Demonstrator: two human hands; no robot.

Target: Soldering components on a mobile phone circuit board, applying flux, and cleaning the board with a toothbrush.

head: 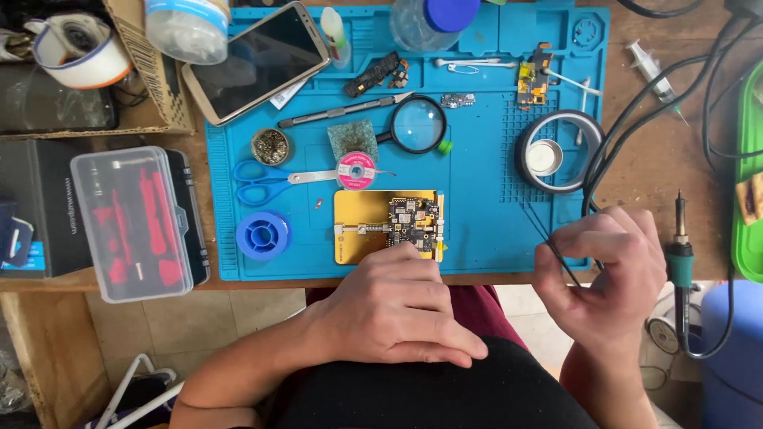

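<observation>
Left hand (397, 306) rests below circuit board (414, 221); right hand (602, 270) pinches cable (636, 119).

Bright even daylight; soft shadows; sharp focus

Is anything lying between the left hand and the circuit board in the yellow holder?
Nothing visible. The left hand rests at the mat's near edge, right below the circuit board in its yellow holder. The right hand holds a black cable off to the side.

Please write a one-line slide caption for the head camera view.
Left hand rests by a clamped circuit board while right hand pinches a black cable.
</observation>
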